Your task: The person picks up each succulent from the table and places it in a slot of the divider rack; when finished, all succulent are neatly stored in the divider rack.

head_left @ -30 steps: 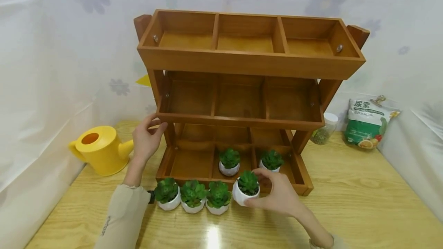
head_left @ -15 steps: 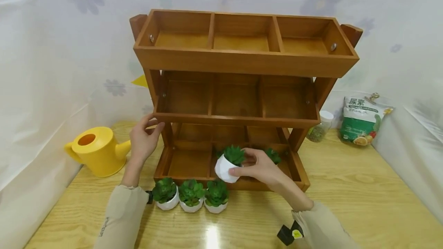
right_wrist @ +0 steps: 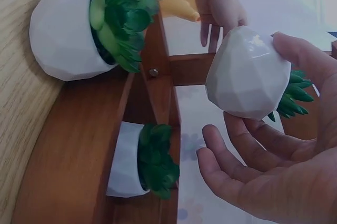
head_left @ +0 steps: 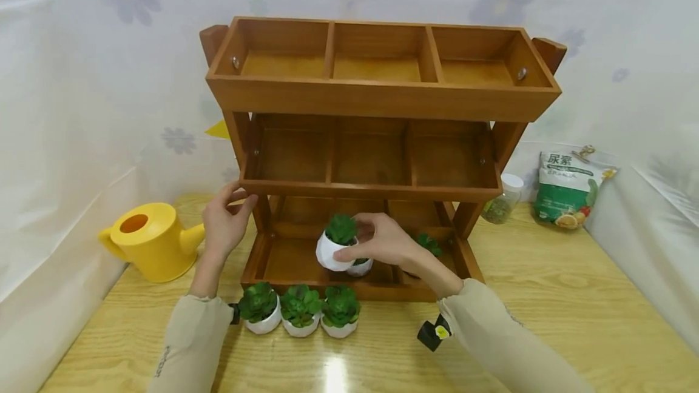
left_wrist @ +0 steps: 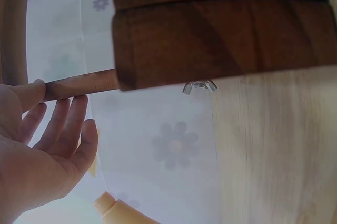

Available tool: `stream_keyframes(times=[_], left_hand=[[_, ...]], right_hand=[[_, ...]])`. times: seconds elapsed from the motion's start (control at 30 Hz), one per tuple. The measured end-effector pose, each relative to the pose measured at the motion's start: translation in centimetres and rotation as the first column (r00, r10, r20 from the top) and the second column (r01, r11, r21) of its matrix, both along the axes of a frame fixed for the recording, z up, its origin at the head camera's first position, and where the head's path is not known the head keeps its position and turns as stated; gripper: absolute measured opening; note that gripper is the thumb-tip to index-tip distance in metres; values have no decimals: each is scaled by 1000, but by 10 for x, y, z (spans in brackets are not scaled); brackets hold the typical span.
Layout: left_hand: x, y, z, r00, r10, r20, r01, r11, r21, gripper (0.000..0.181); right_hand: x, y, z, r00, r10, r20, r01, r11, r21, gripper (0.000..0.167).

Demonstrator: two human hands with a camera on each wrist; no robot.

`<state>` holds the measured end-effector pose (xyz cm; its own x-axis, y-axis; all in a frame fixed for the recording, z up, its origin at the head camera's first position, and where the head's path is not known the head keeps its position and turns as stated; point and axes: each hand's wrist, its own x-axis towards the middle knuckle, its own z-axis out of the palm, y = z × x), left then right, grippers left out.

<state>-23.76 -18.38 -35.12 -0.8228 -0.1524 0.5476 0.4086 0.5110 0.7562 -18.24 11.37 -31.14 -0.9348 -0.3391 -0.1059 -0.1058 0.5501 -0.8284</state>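
My right hand (head_left: 382,240) holds a white faceted pot with a green succulent (head_left: 330,251), thumb on one side and fingers on the other. The pot is tilted and hovers over the bottom tier of a wooden plant stand (head_left: 349,291), in front of another potted succulent (head_left: 360,268) in the middle compartment. A further succulent (head_left: 428,244) sits in the right compartment, partly hidden by my right hand. At the left end of the middle tier, my left hand (head_left: 225,223) pinches the stand's wooden edge (left_wrist: 81,84) between thumb and fingertips.
Three potted succulents (head_left: 299,311) stand in a row before the stand. A yellow watering can (head_left: 153,241) is at the left. Behind the stand's right side are a white-lidded jar (head_left: 503,199) and a green-and-white bag (head_left: 568,190) with a clip.
My right hand has lifted the potted succulent from the right end of the front row and carried it up and left over the bottom tier. My left hand stays at the stand's edge.
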Motion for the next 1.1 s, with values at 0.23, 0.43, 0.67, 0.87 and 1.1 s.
stream_keyframes(times=[0.23,0.43,0.67,0.87,1.1], left_hand=[[1,-1,-1,1000,18,4,-18,1000,2,34],[0,1,0,1000,1,-9,-1,1000,7,34],[-1,1,-1,1000,13,-20,-13,1000,0,33],[-1,2,-2,999,4,-39,-4,1000,1,32],[-1,1,-2,999,24,-29,-24,1000,-7,32]], right_hand=[[-11,-15,-15,999,31,-20,-30,998,51,75],[-20,-22,-20,994,93,-61,-90,995,49,63],[-27,-41,-19,985,155,-69,-154,988,18,64],[-33,-61,-17,991,133,10,-133,988,76,74],[-47,-77,-20,979,110,174,-126,988,87,81]])
